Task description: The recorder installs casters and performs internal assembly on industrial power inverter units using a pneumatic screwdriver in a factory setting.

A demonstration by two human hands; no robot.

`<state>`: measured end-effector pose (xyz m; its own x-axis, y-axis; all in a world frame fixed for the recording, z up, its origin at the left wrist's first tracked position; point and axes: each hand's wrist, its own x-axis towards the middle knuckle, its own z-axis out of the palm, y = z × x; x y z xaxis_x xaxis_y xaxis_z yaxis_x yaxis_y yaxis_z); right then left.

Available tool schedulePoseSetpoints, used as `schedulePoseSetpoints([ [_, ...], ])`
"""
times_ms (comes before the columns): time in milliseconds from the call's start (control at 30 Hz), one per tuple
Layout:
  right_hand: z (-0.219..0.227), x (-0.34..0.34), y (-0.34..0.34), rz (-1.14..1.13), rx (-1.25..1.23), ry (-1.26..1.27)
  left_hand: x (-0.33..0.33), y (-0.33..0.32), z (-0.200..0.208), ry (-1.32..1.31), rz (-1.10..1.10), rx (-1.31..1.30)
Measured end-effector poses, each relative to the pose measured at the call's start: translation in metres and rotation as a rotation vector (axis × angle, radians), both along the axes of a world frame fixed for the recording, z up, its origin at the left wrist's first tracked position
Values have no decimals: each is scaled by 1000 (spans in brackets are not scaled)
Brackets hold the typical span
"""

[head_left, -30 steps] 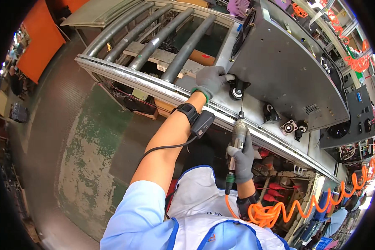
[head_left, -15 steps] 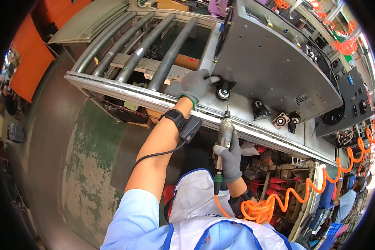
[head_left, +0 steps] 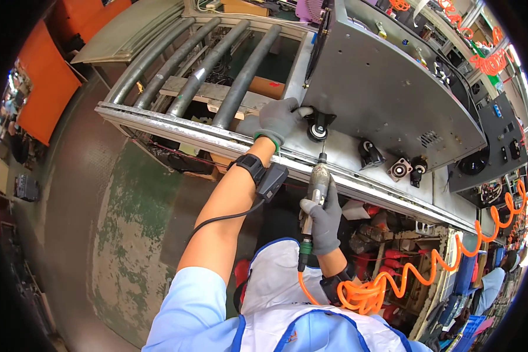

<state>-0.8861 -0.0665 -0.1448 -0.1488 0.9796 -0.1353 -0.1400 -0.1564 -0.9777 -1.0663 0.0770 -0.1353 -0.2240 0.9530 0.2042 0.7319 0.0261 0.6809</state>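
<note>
A black caster wheel (head_left: 318, 130) sits against the grey metal panel (head_left: 381, 94) of a large cabinet. My left hand (head_left: 278, 119), in a grey glove, reaches to the caster's left side with its fingertips closed at the caster plate's edge. The grip itself is partly hidden. Below the caster, my gloved right hand (head_left: 324, 220) is wrapped around a pneumatic screwdriver (head_left: 318, 186). The tool stands nearly upright, its thin bit pointing at the caster. An orange coiled air hose (head_left: 366, 291) runs from its lower end.
Loose casters (head_left: 369, 154) lie on the bench to the right of the mounted one, beside the cabinet. A roller conveyor (head_left: 193, 82) extends to the left. A second dark panel (head_left: 493, 141) stands at the far right. Red-handled things fill a shelf (head_left: 393, 267) underneath.
The view has shifted slightly, so the scene sits a little lower and to the right. Both hands keep nearly the same places at the caster and on the screwdriver.
</note>
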Motion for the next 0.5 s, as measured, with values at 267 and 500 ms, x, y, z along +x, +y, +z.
schedulePoseSetpoints([
  [267,12,4,-1,38,-75,-23,2,-9,16,19,24,-115],
  [500,25,12,-1,76,-50,10,-12,-17,19,-106,128,30],
])
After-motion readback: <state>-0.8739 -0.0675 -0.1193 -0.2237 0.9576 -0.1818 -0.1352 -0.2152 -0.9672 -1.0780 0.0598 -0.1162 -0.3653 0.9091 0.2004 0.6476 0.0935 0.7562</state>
